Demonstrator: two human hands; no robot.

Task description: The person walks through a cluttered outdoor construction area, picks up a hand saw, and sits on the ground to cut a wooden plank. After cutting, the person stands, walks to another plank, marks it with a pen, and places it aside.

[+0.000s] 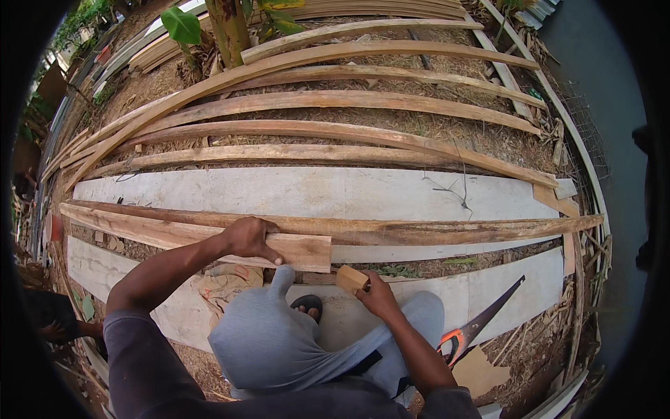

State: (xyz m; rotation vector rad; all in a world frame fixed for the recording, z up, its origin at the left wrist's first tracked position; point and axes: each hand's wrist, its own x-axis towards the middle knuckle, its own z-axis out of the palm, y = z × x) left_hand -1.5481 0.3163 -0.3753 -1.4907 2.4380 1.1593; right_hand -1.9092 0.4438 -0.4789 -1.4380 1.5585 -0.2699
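My left hand (251, 241) is wrapped over a sawn plank (303, 253) near its squared end, beside a longer timber (447, 232). My right hand (377, 297) holds a small pale wooden block (350, 278) just below and right of that plank's end. My grey-clad legs (265, 335) are bent beneath my arms, one dark sandal (310, 307) showing between them. A handsaw (481, 320) with an orange and black handle lies at my right, on and beside a white sheet (523, 300).
Several long timbers (314, 101) lie across the ground beyond a white board (300, 185). A banana plant (227, 28) stands at the back. Wire mesh (586, 133) and a grey strip of ground (614, 209) border the right. Part of another person (56, 328) shows at far left.
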